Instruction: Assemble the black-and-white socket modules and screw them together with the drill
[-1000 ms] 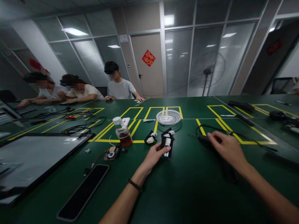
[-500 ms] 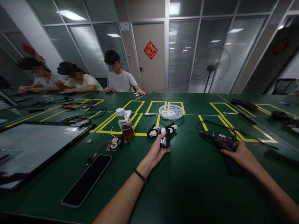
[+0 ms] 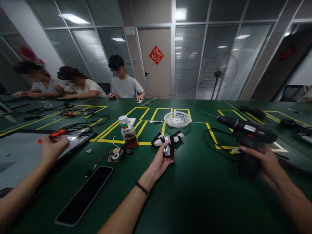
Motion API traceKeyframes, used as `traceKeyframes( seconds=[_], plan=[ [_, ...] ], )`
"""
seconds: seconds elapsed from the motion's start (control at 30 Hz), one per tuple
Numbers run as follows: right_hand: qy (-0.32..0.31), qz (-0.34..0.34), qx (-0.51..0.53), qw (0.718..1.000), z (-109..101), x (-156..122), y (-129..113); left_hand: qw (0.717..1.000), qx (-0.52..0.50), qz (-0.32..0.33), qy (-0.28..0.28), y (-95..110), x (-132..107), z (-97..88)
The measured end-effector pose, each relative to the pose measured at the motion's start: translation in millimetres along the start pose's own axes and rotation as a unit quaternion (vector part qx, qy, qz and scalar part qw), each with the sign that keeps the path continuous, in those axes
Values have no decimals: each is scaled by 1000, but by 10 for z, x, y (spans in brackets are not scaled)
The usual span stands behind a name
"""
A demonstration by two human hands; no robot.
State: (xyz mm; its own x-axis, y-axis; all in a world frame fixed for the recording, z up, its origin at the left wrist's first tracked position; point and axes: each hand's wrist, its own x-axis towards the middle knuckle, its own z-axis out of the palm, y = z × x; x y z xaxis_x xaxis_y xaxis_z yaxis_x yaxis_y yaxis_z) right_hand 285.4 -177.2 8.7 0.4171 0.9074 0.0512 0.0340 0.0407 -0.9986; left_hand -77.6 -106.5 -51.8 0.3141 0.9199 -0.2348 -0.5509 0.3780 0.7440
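Green table (image 3: 195, 201) marked with yellow tape ran across a glass-walled office; three people sat at its far left end. Left hand (image 3: 159, 161) lay on the table, fingers closed on a small black-and-white part (image 3: 167, 148); more such parts (image 3: 168, 139) clustered just beyond it. Right hand (image 3: 264, 161) was clamped round the grip of a black cordless drill (image 3: 246, 131), held above the table, nose pointing left. White mesh basket (image 3: 177, 119) sat behind the parts; a bottle (image 3: 128, 131) of amber liquid stood to their left; a dark phone (image 3: 84, 195) lay nearer. A co-worker's hand (image 3: 52, 148) at far left held an orange-handled tool (image 3: 57, 133) over a flat panel (image 3: 21, 156).
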Motion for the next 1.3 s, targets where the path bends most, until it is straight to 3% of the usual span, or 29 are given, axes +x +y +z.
traceKeyframes(
  seconds=[0.1,0.2,0.33,0.53,0.73,0.87,1.1,1.3],
  plan=[
    [-139,81,134,978,165,15,-6,1000,1,4,9,16,3,1],
    [-189,100,202,956,308,5,73,1000,4,-1,14,31,-1,0],
    [-252,135,181,941,446,-94,182,1000,-1,6,5,67,-20,16],
    [-300,114,176,931,558,-311,219,998,37,41,28,67,-28,55],
    [-338,89,139,927,697,-432,12,981,111,148,62,36,35,1],
    [-369,89,114,918,762,-479,-52,970,146,174,90,33,73,-35],
    [-363,92,92,923,646,-536,172,955,183,201,119,22,88,-31],
    [-363,83,86,924,584,-506,165,944,212,220,128,32,86,-38]
  ],
)
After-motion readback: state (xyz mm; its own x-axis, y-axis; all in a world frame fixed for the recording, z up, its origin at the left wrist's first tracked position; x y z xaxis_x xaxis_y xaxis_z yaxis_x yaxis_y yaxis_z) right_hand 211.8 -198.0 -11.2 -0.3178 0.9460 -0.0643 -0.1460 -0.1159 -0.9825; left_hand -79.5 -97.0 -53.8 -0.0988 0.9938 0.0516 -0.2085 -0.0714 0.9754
